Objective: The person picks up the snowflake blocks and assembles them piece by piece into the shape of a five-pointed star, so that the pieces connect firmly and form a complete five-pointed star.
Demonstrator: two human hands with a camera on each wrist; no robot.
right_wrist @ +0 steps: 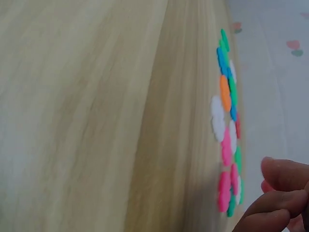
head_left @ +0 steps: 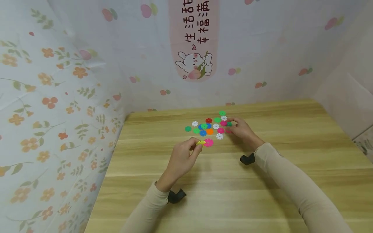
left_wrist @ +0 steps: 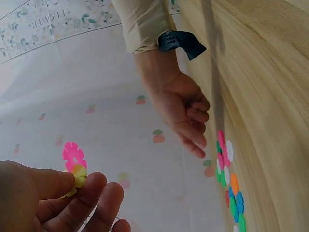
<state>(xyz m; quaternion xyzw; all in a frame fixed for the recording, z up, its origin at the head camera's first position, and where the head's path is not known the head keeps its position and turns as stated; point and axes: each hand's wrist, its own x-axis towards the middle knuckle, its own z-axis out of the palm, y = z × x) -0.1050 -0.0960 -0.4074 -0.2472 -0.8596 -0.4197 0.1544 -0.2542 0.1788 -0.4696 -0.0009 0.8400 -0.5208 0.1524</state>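
My left hand (head_left: 183, 154) pinches a yellow notched plastic disc (left_wrist: 80, 177) between thumb and fingers. A pink notched disc (left_wrist: 73, 155) joins onto that yellow one, both held above the table. My right hand (head_left: 241, 128) hovers over the right end of a loose group of flower-shaped discs, its fingers pointing down and loosely bent. No disc shows clearly in its grasp; a small pink patch by its fingers in the right wrist view is unclear. Nearest to it lie a green disc (head_left: 229, 124) and a pink disc (head_left: 223, 123).
Several more discs lie flat on the wooden table (head_left: 221, 194), among them an orange disc (head_left: 209, 131), a red disc (head_left: 208, 120) and a white disc (head_left: 220, 136). Patterned cloth (head_left: 256, 48) hangs behind and at the sides. Black straps are on both wrists.
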